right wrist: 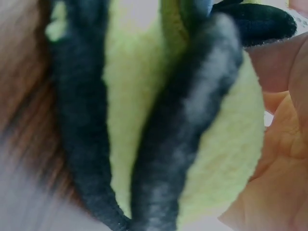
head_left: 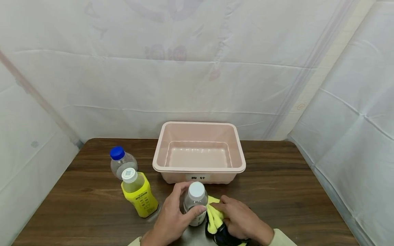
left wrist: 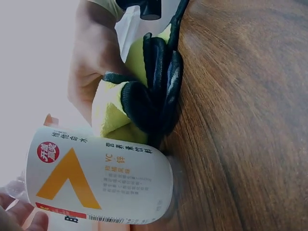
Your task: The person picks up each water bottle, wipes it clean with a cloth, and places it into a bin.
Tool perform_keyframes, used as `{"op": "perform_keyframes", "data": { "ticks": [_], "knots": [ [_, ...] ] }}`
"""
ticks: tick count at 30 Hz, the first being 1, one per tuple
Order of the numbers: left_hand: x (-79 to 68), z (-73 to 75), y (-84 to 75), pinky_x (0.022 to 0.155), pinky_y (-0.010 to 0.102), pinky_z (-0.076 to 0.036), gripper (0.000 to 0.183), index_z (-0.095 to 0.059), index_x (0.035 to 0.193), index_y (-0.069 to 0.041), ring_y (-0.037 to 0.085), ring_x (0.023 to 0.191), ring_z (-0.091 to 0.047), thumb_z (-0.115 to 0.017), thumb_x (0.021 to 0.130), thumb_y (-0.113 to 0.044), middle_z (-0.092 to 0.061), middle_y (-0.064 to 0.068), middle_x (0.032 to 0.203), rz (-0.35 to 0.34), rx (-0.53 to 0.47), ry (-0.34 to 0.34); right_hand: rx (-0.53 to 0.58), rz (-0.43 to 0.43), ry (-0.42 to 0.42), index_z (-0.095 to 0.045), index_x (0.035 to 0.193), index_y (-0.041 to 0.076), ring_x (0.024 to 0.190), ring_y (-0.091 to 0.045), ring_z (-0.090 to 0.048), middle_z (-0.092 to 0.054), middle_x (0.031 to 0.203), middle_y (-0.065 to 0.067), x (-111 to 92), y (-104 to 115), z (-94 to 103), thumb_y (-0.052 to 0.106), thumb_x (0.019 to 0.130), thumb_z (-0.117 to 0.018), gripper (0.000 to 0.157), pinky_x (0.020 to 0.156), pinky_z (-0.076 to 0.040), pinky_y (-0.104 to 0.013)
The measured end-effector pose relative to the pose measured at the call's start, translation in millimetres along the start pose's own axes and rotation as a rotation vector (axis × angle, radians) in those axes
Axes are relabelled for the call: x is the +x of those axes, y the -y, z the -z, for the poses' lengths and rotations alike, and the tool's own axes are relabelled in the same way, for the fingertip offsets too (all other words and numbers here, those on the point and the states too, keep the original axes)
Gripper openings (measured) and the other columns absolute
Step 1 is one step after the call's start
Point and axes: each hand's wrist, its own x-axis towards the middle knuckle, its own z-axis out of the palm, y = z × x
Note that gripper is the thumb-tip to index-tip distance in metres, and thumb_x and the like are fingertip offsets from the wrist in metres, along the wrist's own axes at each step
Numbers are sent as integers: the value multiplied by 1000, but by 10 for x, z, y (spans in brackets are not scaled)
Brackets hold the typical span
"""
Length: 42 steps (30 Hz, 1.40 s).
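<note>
Just in front of the pink bin, a clear drink bottle (head_left: 196,194) with a white cap stands on the table. My left hand (head_left: 172,218) grips it, thumb across the front and fingers round the far side. In the left wrist view, the bottle's white label (left wrist: 115,173) bears a large orange V-like mark. To the right, my right hand (head_left: 241,218) holds a bunched yellow cloth (head_left: 213,220) with black edging against the bottle's side. Folds of this cloth (right wrist: 211,159) fill much of the right wrist view, blurred, and hide part of the fingers.
Behind the hands stands a pink plastic bin (head_left: 199,169) with a small label on its front. At the left are a clear bottle with a blue cap (head_left: 117,153) and a yellow-sleeved bottle (head_left: 143,201) with a white cap. White sheeting (head_left: 197,85) surrounds the wooden table (head_left: 277,177).
</note>
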Motion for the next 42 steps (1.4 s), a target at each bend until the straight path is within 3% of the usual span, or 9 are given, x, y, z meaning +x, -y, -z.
{"op": "perform_keyframes", "data": {
  "ticks": [5,12,17,22,31,42],
  "knots": [
    [-12,19,13,91,30,-56,54,-53,136,-31,2,106,-63,-81,91,-37,-64,-16,125,-102,32,17,48,26,-63,-68,138,26,77,2,-45,-55,99,12,-39,-7,32,-4,85,-72,61,67,-42,-17],
    [-17,37,33,94,31,-58,48,-56,135,-30,4,110,-61,-80,93,-31,-59,-12,132,-267,125,-38,104,47,-152,-68,137,29,84,4,-49,-55,100,15,-93,-11,130,-3,85,-75,62,74,-46,-17],
    [-21,39,28,94,33,-58,49,-58,137,-27,6,112,-62,-79,93,-30,-61,-10,132,-314,159,-46,283,65,-132,-63,144,25,86,0,-51,-59,104,11,-125,-8,284,-5,89,-72,63,74,-46,-19],
    [-23,48,31,97,31,-57,49,-58,138,-27,6,115,-63,-79,93,-31,-61,-11,134,-321,162,-39,401,139,-171,-59,148,16,89,-2,-53,-63,108,4,-137,22,433,-6,92,-68,60,73,-48,-21],
    [-27,60,15,103,30,-54,51,-55,144,-25,9,122,-62,-75,97,-27,-61,-7,139,-379,186,-9,383,243,-300,-60,147,20,94,-4,-55,-64,111,6,-71,91,522,14,99,-68,49,77,-52,-24],
    [-19,112,-38,108,37,-54,52,-48,152,-26,12,134,-57,-65,103,-29,-56,-8,149,-283,132,119,355,283,-301,-57,150,19,102,-4,-57,-63,112,7,14,213,570,10,100,-67,53,85,-52,-25]
  ]
}}
